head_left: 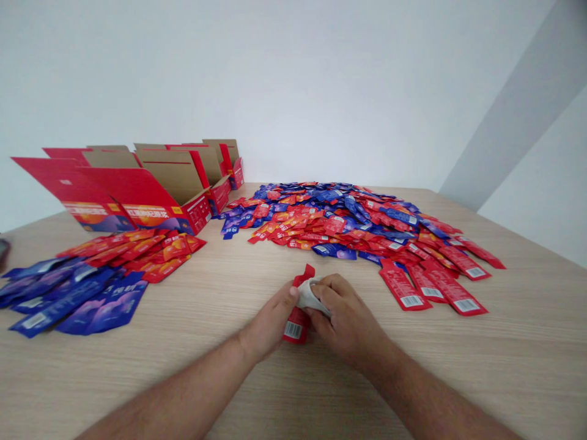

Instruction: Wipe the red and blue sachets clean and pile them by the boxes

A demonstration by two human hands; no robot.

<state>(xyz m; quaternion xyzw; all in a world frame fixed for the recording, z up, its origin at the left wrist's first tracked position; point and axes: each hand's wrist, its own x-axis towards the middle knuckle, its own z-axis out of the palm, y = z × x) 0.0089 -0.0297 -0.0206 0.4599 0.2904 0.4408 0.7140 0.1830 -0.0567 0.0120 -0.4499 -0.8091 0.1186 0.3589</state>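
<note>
A red pouch point(296, 330) with a barcode is held near the table's front middle, its narrow end pointing away from me. My left hand point(273, 315) grips its left edge, thumb on top. A whitish cloth point(313, 296) is bunched in my right hand point(346, 315), whose closed fingers press it against the pouch's front. Part of the pouch is hidden under the cloth and fingers. Beyond my hands lies a large heap of red and blue pouches point(321, 226), with several red ones point(431, 284) spread at its right front.
Open red boxes point(151, 198) with brown insides stand at the back left. In front of them, red pouches point(160, 253) and blue pouches point(77, 299) lie overlapping on the wooden table point(220, 287). A dark object point(3, 250) shows at the left edge.
</note>
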